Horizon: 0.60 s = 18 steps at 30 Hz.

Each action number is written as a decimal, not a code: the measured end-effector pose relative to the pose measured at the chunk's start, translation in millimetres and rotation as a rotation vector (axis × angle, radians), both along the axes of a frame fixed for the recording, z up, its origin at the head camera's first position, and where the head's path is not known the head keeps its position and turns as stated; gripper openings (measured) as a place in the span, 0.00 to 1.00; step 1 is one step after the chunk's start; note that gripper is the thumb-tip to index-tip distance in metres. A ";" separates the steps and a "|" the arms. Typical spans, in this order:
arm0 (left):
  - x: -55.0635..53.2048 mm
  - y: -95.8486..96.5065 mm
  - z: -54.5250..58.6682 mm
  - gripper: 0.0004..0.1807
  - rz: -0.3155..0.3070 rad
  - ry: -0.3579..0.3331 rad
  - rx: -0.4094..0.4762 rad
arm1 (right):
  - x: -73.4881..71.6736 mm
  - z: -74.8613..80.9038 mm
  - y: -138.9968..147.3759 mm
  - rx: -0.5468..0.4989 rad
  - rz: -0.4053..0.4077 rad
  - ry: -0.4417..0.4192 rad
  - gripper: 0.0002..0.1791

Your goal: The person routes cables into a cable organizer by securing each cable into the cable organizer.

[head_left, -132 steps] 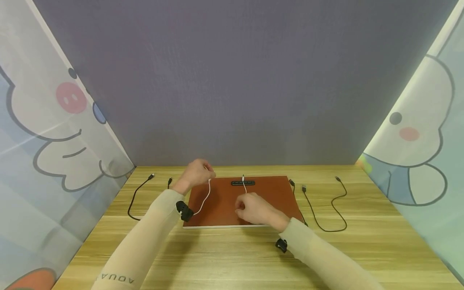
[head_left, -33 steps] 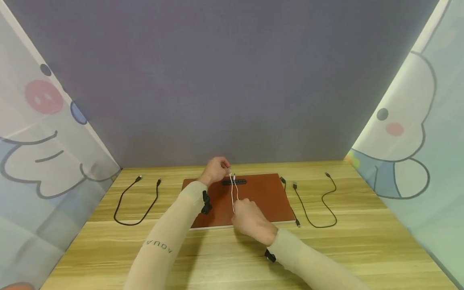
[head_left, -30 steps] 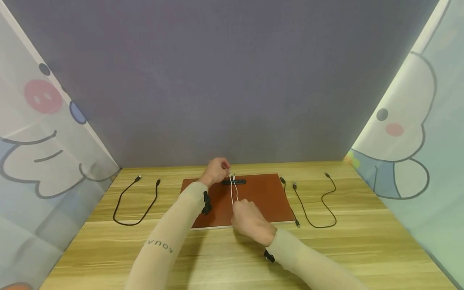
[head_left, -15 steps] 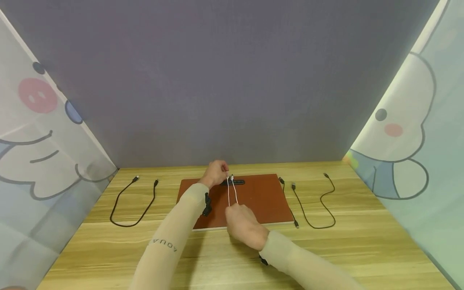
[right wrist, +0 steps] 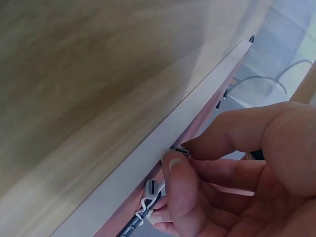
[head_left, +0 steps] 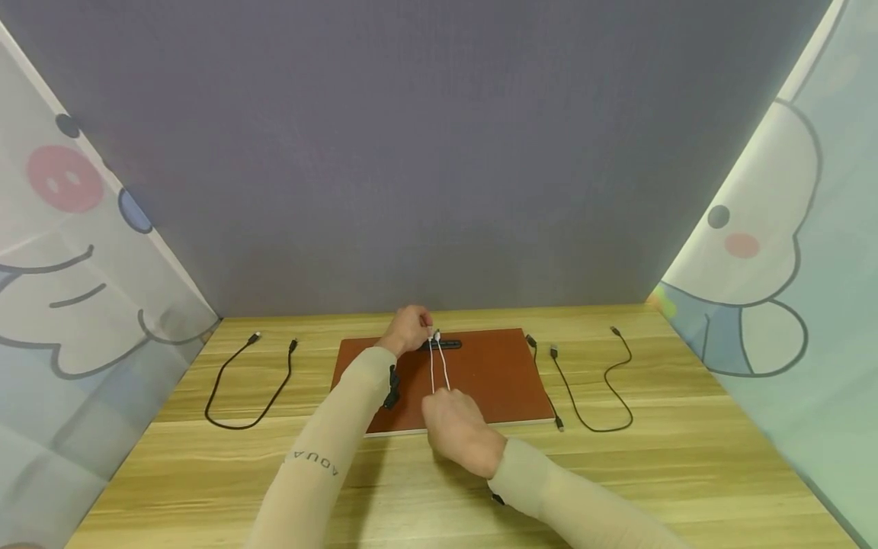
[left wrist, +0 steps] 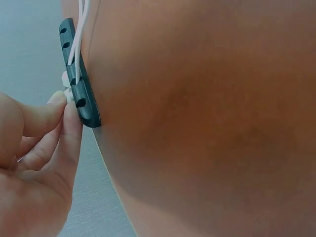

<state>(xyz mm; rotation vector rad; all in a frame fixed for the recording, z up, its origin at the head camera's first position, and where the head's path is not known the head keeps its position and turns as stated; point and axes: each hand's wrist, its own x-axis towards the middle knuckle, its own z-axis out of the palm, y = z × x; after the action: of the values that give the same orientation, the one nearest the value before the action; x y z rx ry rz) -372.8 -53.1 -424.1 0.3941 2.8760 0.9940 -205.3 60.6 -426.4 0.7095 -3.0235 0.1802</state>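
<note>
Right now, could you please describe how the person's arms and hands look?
The left sleeve and right sleeve are long and cream, with dark lettering on the left one. A small black device sits at each wrist. The left hand and right hand are ungloved.

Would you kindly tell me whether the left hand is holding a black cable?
No, the left hand pinches a white plug beside the dark clip.

A booth-like space: wood-grain table [head_left: 199,480], plain grey backing panel [head_left: 439,168], cartoon-printed sheets [head_left: 789,259] on both sides.
</note>
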 end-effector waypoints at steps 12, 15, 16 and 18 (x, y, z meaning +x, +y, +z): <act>4.1 3.1 1.6 0.07 0.025 -0.009 -0.063 | 5.9 -3.4 0.7 0.097 0.063 0.083 0.13; 5.1 3.1 1.0 0.07 0.014 0.004 -0.101 | 9.1 -4.6 2.3 0.095 0.079 0.113 0.12; 5.0 3.0 0.5 0.07 0.006 0.015 -0.115 | 9.7 -4.8 2.8 0.086 0.081 0.118 0.12; 5.1 2.7 -0.3 0.08 -0.003 0.033 -0.124 | 9.5 -4.8 4.0 0.065 0.076 0.121 0.11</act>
<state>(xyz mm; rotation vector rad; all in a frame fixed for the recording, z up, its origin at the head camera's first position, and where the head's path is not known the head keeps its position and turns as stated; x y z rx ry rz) -367.7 -50.4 -424.5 0.4093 2.9456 0.8105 -195.8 64.7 -431.2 0.8097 -2.9016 0.0400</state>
